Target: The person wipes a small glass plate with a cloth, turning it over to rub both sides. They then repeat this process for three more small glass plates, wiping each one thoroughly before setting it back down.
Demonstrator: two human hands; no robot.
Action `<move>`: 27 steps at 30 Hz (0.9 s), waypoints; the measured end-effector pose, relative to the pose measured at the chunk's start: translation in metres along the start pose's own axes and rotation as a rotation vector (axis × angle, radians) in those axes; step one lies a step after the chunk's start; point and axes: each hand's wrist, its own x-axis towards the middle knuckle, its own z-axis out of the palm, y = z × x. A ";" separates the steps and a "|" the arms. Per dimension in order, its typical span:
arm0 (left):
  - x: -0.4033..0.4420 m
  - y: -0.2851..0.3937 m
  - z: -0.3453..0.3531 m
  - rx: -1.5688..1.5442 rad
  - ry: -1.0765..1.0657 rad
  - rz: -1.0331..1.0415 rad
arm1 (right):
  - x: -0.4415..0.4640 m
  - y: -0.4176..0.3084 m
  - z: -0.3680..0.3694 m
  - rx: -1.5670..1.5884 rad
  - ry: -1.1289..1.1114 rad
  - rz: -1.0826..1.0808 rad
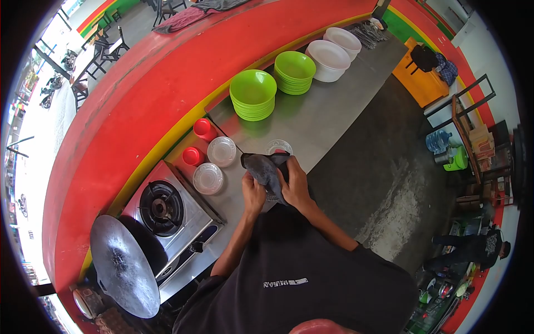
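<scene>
My left hand point(253, 192) and my right hand point(295, 183) are close together over the near edge of the steel counter, both closed on a dark grey cloth point(266, 171). Under the cloth, part of a clear patterned glass dish point(271, 197) shows between the hands; the cloth hides the rest. Just beyond the cloth stands another clear dish point(280, 147) with something red at it. To the left are two stacks of clear dishes point(222, 151), point(208, 178) and two red containers point(204, 129), point(193, 156).
Green bowl stacks point(253, 89) and white plate stacks point(328, 55) stand farther along the counter point(339, 106). A gas stove point(183, 222) and a large wok point(123, 267) are at the left. Two people point(446, 69), point(484, 249) are at the right.
</scene>
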 end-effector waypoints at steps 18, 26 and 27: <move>0.004 0.070 0.031 0.553 -0.125 0.131 | 0.008 0.034 0.018 0.414 0.210 0.402; 0.031 0.057 0.006 0.785 -0.368 0.116 | 0.005 0.035 0.024 0.224 0.131 0.106; 0.034 0.061 0.006 0.788 -0.422 0.130 | 0.005 0.040 0.025 0.314 0.092 0.170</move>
